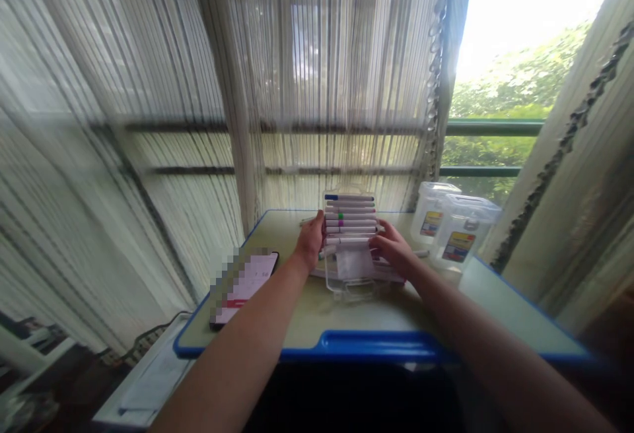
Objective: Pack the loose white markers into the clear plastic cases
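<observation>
A clear plastic marker case [335, 282] is tilted up above the desk, its flap hanging open toward me. Several white markers [351, 223] lie stacked crosswise in it, some with blue, green or purple bands. My left hand [310, 240] is closed around the case's left side. At the lower right edge, my right hand [391, 245] has its fingers curled against the case and the marker ends; its exact grip is partly hidden. A whitish sheet [355, 262] covers part of the flap. More loose markers [421, 253] lie on the desk beneath and beside the case.
The pale desk [307, 314] has a blue raised rim. A phone [250, 284] lies at the left. Two clear lidded containers, one in front [458, 238] and one behind [426, 212], stand at the right. Striped curtains [317, 76] hang just beyond the far edge.
</observation>
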Demonstrator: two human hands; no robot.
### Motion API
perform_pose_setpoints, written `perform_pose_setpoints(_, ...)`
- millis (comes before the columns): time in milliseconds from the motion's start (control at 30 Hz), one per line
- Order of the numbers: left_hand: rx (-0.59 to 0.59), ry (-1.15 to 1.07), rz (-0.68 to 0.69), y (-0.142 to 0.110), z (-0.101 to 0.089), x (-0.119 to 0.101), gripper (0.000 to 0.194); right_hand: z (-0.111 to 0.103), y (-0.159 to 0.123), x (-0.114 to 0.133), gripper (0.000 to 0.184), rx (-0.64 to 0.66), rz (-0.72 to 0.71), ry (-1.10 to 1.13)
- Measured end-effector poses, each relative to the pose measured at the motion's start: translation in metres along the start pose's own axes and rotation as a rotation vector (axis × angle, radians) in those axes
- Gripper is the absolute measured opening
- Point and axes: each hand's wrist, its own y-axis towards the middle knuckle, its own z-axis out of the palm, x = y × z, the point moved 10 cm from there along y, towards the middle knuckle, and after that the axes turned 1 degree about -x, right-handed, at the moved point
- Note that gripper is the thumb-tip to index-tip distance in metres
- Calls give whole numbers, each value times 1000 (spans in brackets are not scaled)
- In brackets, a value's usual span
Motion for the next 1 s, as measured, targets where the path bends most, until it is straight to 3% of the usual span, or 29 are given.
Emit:
perform_pose_setpoints(133,113,-18,-18,-2,12,1,48,-4,-1,10,51,-42,-47,56)
perform_pose_setpoints(267,-6,87,-4,4,-1,6,50,-5,-1,15,53,-82,-103,69)
perform_pose_setpoints(367,-133,332,154,7,-15,-2,49,-12,0,17,53,-140,-141,49)
perform_pose_setpoints(433,-140,531,285,6,-13,-11,45,-21,2,17,52,-184,-157,44)
perform_pose_setpoints(600,-80,1005,432,3,1,-18,24,-42,5,17,49,-291,-180,88)
perform_pose_setpoints(700,86,1192,451,1,16,-6,31,-46,7,14,48,-305,-164,111)
perform_pose_setpoints(800,248,1222,508,-4,29,3,25,-43,9,10,48,-270,-137,97)
perform_pose_setpoints(867,263,1201,511,-5,29,5,20,-40,11,8,47,-247,-130,81)
perform_pose_setpoints(1000,157,1248,468,-4,21,0,12,-40,11,8,48,-234,-138,71)
